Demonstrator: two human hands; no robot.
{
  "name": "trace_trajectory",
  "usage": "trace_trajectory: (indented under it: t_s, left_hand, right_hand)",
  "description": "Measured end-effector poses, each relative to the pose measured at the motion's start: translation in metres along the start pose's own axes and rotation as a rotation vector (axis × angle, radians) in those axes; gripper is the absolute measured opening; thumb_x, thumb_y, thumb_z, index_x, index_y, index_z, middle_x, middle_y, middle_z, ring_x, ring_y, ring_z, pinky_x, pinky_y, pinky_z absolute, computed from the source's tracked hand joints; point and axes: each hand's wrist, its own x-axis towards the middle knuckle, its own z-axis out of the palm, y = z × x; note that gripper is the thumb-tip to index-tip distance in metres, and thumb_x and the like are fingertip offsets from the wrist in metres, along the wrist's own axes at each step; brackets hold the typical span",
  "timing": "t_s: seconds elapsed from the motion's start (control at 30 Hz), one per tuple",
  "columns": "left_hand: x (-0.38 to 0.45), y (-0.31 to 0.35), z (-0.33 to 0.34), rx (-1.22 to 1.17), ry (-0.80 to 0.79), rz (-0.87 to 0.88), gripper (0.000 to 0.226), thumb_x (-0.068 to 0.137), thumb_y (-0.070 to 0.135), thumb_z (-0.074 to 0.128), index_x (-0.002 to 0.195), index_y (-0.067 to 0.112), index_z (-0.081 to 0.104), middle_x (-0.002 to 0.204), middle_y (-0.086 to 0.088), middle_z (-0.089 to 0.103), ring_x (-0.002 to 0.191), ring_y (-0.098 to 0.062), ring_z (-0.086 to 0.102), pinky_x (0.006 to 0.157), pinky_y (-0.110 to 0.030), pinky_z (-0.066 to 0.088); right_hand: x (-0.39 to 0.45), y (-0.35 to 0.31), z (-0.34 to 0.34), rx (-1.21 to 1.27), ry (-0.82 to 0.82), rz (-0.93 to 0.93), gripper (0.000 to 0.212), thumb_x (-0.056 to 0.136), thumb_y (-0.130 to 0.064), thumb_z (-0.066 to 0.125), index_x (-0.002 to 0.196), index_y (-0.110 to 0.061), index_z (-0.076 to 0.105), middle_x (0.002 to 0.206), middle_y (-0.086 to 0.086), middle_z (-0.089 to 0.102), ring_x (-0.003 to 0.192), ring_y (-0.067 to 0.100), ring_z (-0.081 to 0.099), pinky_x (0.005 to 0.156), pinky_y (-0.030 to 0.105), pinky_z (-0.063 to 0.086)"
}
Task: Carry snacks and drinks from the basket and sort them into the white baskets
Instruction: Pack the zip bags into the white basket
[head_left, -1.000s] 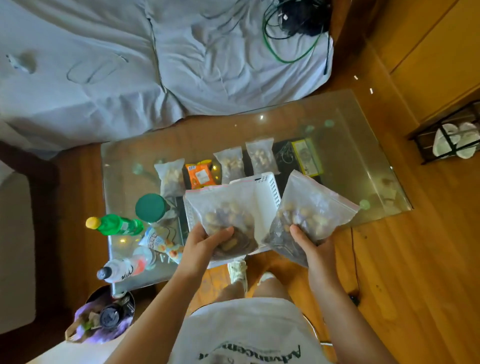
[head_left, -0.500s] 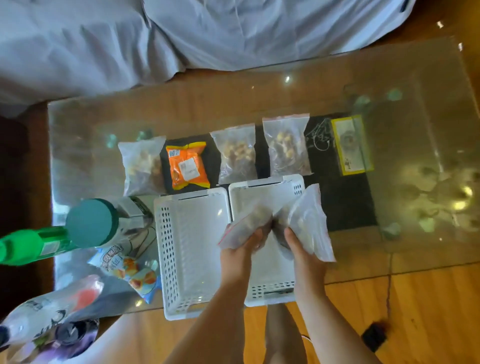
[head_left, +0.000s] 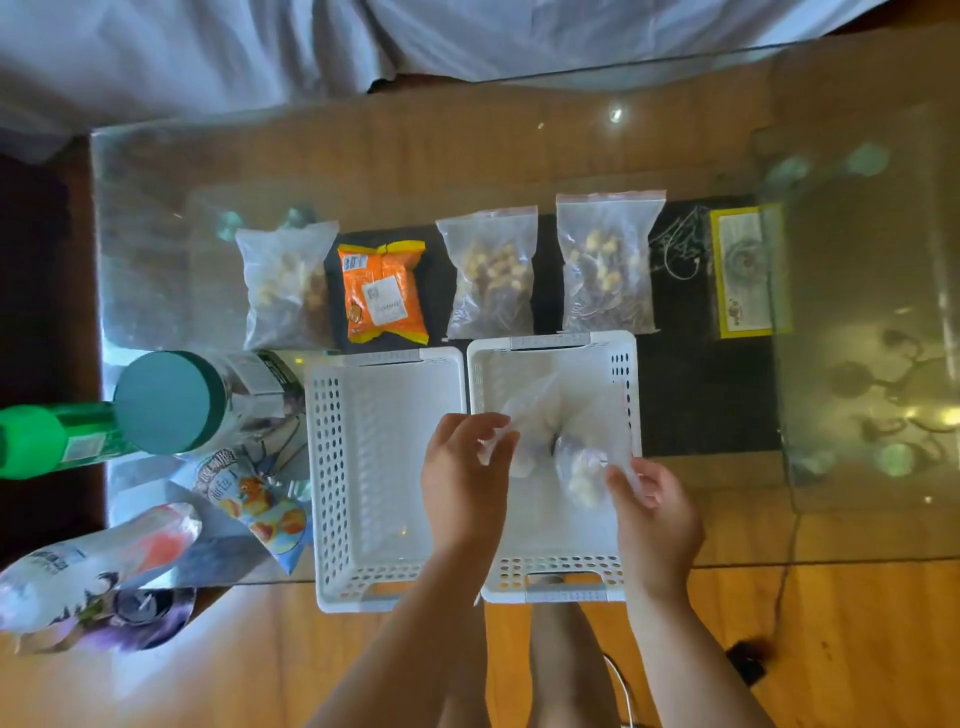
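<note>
We were lowering two clear snack bags (head_left: 556, 441) into the right white basket (head_left: 628, 384), left hand (head_left: 462, 483) and right hand (head_left: 657, 514) each pinching one. Next, we judged, both pinches needed releasing.

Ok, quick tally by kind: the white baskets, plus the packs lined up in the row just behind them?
White baskets: 2
Clear zip bags: 3
Orange packet: 1
Total: 6
</note>
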Motion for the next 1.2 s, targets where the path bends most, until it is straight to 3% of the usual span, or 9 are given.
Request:
trace_trajectory:
  t_s: [0.13,0.3,0.53,0.6,0.7,0.8,0.97,1.1,1.2]
  left_hand:
    - [-0.008,0.007,0.000,-0.037,-0.008,-0.083,0.010,0.078,0.015,0.071,0.072,0.023,0.071,0.070,0.011,0.060,0.064,0.000,0.055,0.057,-0.004,0.037]
    - [-0.031,0.021,0.001,-0.211,0.005,-0.071,0.028,0.076,0.015,0.074,0.063,0.036,0.061,0.070,0.004,0.067,0.064,-0.003,0.057,0.059,-0.003,0.039]
    - [-0.029,0.013,0.009,-0.069,-0.056,-0.173,0.018,0.077,0.019,0.072,0.085,0.032,0.061,0.087,0.008,0.059,0.071,-0.003,0.054,0.061,-0.013,0.038]
    - [-0.021,0.012,0.012,0.004,-0.074,-0.128,0.017,0.078,0.019,0.070,0.095,0.020,0.069,0.092,0.006,0.058,0.075,-0.010,0.056,0.063,-0.015,0.035]
    - [-0.009,0.018,0.011,0.111,-0.087,-0.013,0.016,0.084,0.017,0.065,0.074,0.005,0.070,0.082,-0.004,0.062,0.075,-0.026,0.059,0.061,-0.022,0.032]
    - [0.002,0.028,0.002,0.182,-0.142,0.114,0.017,0.086,0.019,0.063,0.079,0.006,0.073,0.082,-0.009,0.067,0.075,-0.029,0.060,0.063,-0.030,0.042]
    - [0.029,0.053,-0.006,0.343,-0.251,0.278,0.021,0.089,0.029,0.058,0.096,0.017,0.074,0.096,-0.005,0.070,0.088,-0.029,0.062,0.071,-0.036,0.049]
    - [0.056,0.070,-0.007,0.472,-0.408,0.365,0.021,0.089,0.032,0.058,0.101,0.024,0.073,0.105,0.000,0.070,0.098,-0.025,0.062,0.077,-0.035,0.049]
    - [0.070,0.073,-0.008,0.574,-0.508,0.415,0.021,0.089,0.034,0.059,0.105,0.029,0.071,0.108,0.003,0.069,0.101,-0.022,0.061,0.072,-0.029,0.043]
  right_hand:
    - [0.000,-0.006,-0.004,-0.004,-0.013,0.016,0.020,0.088,-0.025,0.060,0.095,-0.006,0.063,0.093,0.008,0.069,0.087,0.026,0.065,0.060,0.021,0.047]
    - [-0.022,-0.021,-0.014,0.004,-0.028,-0.165,0.014,0.085,-0.033,0.062,0.078,-0.022,0.060,0.076,-0.006,0.067,0.074,0.017,0.067,0.061,0.032,0.055]
    - [-0.001,-0.013,-0.022,-0.223,-0.133,-0.085,0.025,0.080,-0.026,0.070,0.099,-0.017,0.058,0.094,0.002,0.064,0.083,0.019,0.061,0.067,0.034,0.056]
    - [0.010,-0.017,-0.017,-0.234,-0.150,-0.103,0.025,0.080,-0.025,0.070,0.099,-0.010,0.061,0.087,0.006,0.065,0.078,0.023,0.061,0.064,0.035,0.054]
    - [0.015,-0.022,-0.015,-0.252,-0.168,-0.178,0.024,0.085,-0.022,0.064,0.070,-0.005,0.056,0.064,0.014,0.060,0.060,0.031,0.057,0.051,0.033,0.042]
    - [0.007,-0.033,-0.023,-0.241,-0.173,-0.267,0.030,0.085,-0.021,0.065,0.061,-0.008,0.052,0.057,0.011,0.057,0.052,0.026,0.053,0.048,0.024,0.034]
    - [-0.006,-0.051,-0.039,-0.389,-0.253,-0.436,0.023,0.082,-0.026,0.066,0.063,-0.018,0.055,0.058,-0.007,0.054,0.051,0.010,0.054,0.045,0.012,0.030]
    - [-0.002,-0.064,-0.039,-0.635,-0.364,-0.559,0.008,0.080,-0.015,0.069,0.074,-0.011,0.071,0.070,0.004,0.067,0.058,0.019,0.061,0.048,0.025,0.048]
    - [0.005,-0.070,-0.031,-0.717,-0.468,-0.624,0.009,0.083,-0.018,0.066,0.085,-0.014,0.074,0.076,0.003,0.066,0.068,0.019,0.060,0.055,0.024,0.043]
